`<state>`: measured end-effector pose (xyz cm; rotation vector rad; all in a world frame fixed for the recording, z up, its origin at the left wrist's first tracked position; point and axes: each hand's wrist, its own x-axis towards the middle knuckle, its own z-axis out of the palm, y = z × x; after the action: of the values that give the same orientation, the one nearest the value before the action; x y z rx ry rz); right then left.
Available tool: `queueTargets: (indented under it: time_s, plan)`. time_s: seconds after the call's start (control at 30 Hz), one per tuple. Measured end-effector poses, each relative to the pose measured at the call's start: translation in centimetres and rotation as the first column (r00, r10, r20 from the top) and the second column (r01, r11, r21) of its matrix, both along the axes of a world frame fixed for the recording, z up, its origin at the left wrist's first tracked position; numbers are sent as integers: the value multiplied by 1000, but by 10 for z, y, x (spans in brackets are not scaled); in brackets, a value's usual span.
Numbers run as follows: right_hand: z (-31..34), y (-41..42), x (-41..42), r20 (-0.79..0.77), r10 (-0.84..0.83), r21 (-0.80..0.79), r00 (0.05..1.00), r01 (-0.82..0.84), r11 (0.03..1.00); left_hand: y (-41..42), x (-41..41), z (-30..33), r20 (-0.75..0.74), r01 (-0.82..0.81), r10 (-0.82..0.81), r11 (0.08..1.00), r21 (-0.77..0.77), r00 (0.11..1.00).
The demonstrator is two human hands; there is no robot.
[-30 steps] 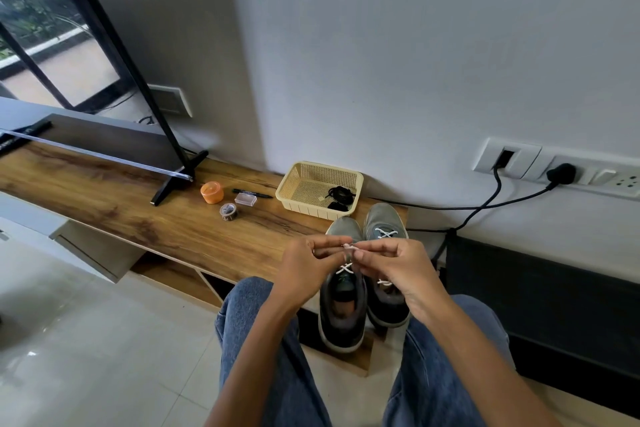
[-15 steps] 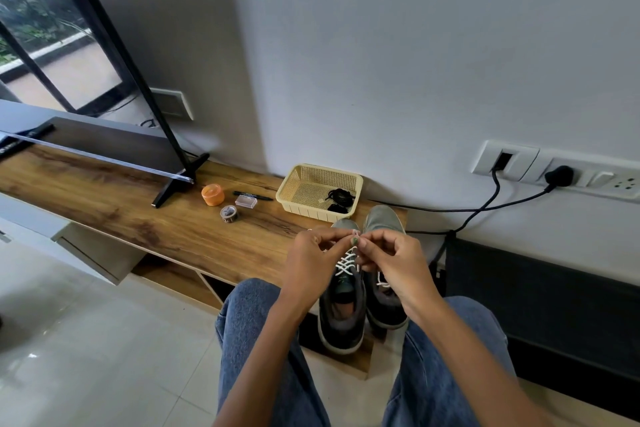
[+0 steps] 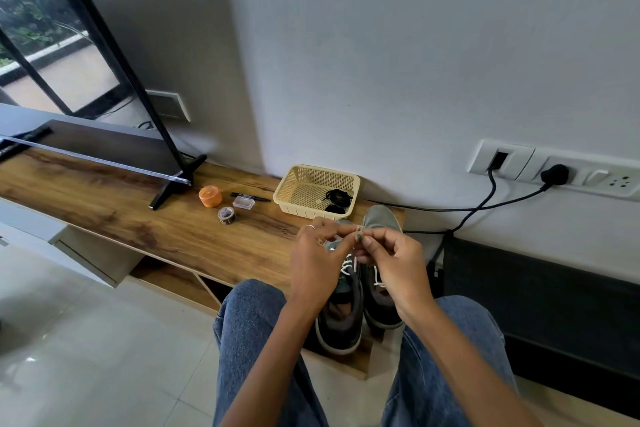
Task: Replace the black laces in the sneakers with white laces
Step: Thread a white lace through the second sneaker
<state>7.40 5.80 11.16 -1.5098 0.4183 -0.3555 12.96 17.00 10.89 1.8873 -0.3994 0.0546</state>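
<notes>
I am pinching the ends of the white lace [image 3: 347,265] with both hands, just above the front part of the left sneaker [image 3: 341,317]. My left hand [image 3: 316,265] and my right hand [image 3: 393,267] are meeting fingertip to fingertip, so the grip is pressed together on the lace. The sneaker is lying directly under the grip, its long axis running from my knees away toward the wall, and both hands are equally near to it. The second sneaker [image 3: 380,218] is standing just beside it, to the right of my grip, already with white lace. Beyond the grip, the black laces [image 3: 337,198] are lying in the basket [image 3: 299,208]. Everything is resting on the wooden shelf [image 3: 138,211] against the wall. I think I am working at a knot.
</notes>
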Motion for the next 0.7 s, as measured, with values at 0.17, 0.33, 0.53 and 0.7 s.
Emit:
queueTargets:
  time_s: [0.17, 0.33, 0.53, 0.7]
  plan:
    - [5, 2, -3, 29, 16, 73, 999, -18, 997, -1, -2, -4, 139, -64, 55, 996, 61, 989]
    - [7, 2, -5, -7, 34, 42, 999, -34, 999, -3, -2, -10, 248, -116, 98, 992, 57, 964]
    - [12, 0, -6, -83, 120, 9, 989, -120, 993, -6, 0, -13, 325, -186, 170, 982, 18, 930]
    - [-8, -13, 0, -226, 57, -213, 973, -106, 971, -1, 6, -10, 140, -98, 99, 995, -13, 985]
